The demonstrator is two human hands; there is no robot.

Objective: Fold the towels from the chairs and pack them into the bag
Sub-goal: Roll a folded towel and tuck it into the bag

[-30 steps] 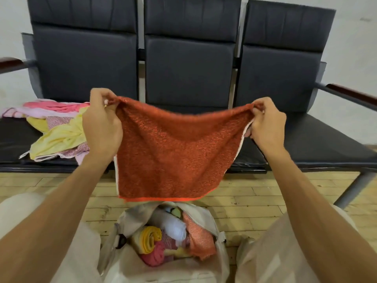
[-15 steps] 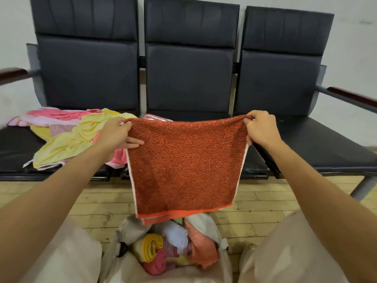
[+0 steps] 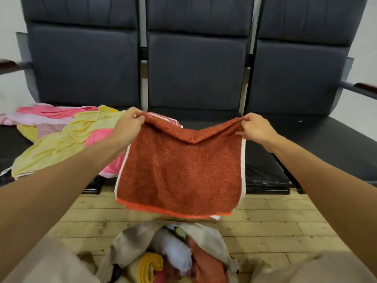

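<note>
Both arms are reaching forward, the left hand and right hand each pinching a towel corner mid-frame.

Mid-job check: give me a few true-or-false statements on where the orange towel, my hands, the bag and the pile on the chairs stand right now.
1. The left hand and the right hand each grip an upper corner of the orange towel. True.
2. The orange towel lies flat on the middle seat. False: it hangs from both hands in front of the seats, its lower edge over the floor near the bag.
3. The bag is empty. False: it is open and holds towels, among them a rolled yellow towel and a white towel.
4. A loose pile of towels, pink and yellow, lies on the left seat. True.
</note>
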